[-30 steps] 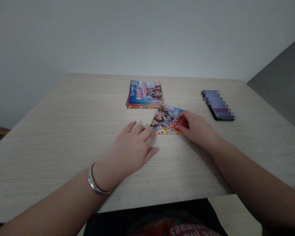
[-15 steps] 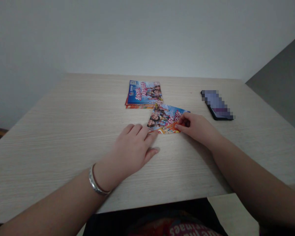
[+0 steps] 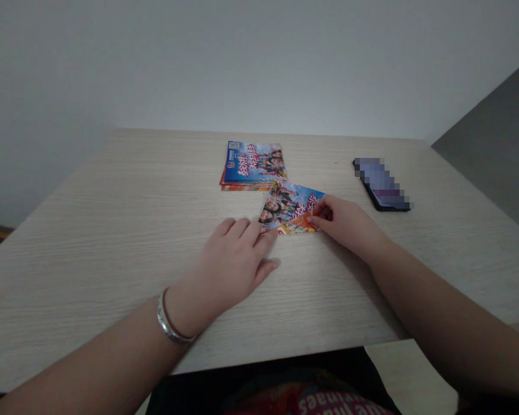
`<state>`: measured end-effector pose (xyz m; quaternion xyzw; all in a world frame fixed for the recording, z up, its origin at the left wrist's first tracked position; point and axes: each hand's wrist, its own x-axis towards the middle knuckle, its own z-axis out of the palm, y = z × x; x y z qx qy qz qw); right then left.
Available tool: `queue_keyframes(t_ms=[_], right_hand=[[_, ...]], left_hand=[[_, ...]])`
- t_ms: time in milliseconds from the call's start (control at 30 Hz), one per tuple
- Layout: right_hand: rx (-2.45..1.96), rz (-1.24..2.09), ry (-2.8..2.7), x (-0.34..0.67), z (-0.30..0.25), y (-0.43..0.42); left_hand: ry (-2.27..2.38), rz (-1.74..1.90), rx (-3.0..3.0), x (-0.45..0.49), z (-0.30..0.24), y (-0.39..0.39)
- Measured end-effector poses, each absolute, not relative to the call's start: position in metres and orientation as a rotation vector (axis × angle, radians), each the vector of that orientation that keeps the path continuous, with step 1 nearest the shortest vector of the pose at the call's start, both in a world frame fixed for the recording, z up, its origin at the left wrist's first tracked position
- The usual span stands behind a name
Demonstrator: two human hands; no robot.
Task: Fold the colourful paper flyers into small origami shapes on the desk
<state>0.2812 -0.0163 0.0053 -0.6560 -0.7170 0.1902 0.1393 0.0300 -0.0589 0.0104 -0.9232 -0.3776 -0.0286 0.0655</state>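
A printed flyer (image 3: 288, 202), blue with pictured people and red-and-white lettering, lies on the table with an orange strip of its lower edge turned up over the front. My right hand (image 3: 343, 225) pinches that turned-up edge near its right end, thumb and fingers closed. At the flyer's lower left corner, my left hand (image 3: 233, 262) rests flat with its index finger touching the edge and its thumb apart. Just behind the flyer sits a stack of similar flyers (image 3: 253, 161), orange edges showing below the top one.
A smartphone (image 3: 380, 184) with a blurred-out screen lies to the right, beyond my right hand. The pale wood-grain table (image 3: 112, 230) meets a white wall (image 3: 259, 63) at the back. Its front edge runs close to my body.
My right hand has shifted very slightly left along the turned-up edge of the flyer. My left hand, the stack and the phone look the same.
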Motion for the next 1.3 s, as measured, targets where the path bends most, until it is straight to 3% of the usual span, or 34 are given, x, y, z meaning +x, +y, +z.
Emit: queue_keyframes(t_ms=[667,1000,1300], right_hand=[[-1.936,0.322,-1.967,0.29,-0.002,-0.014],[-1.752,0.451,-2.1,0.288,-0.002,-0.014],[-1.794,-0.043,-2.351,0.277,0.011,-0.027]], left_hand=[[-1.156,-0.161,-2.841,0.028,0.007,-0.059],[-1.059,-0.205,-2.889,0.026,0.004,-0.056],[-1.07,-0.211,-2.887,0.027,0.005,-0.056]])
